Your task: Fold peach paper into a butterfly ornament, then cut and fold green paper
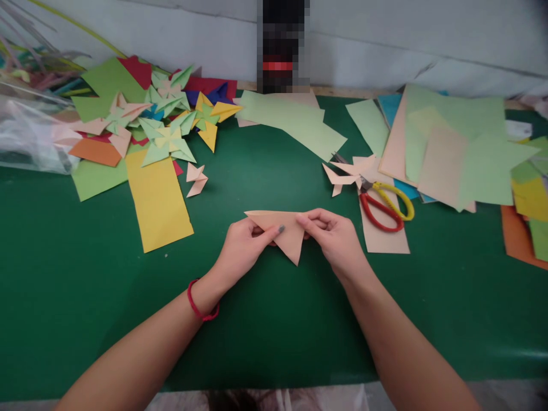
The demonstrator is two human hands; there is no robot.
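Note:
Between my hands is a peach paper triangle [291, 237], folded, its point hanging down toward me. My left hand [248, 242] pinches its left side, thumb flat on the front and fingers behind. The upper right corner is gripped by my right hand [327, 228], with the thumb on top. Beyond my left hand lies a small folded peach piece [197, 180]. Past my right hand are more folded peach pieces [349, 171], beside scissors [383, 208] with red and yellow handles. The fingertips behind the paper are mostly hidden.
A green tabletop [265, 337] spreads under everything. Several folded paper stars [169, 140] are heaped at the back left near a yellow sheet [160, 202] and a clear plastic bag [34, 131]. Pale green and peach sheets [483, 154] are stacked at the right. A wall [363, 45] stands behind.

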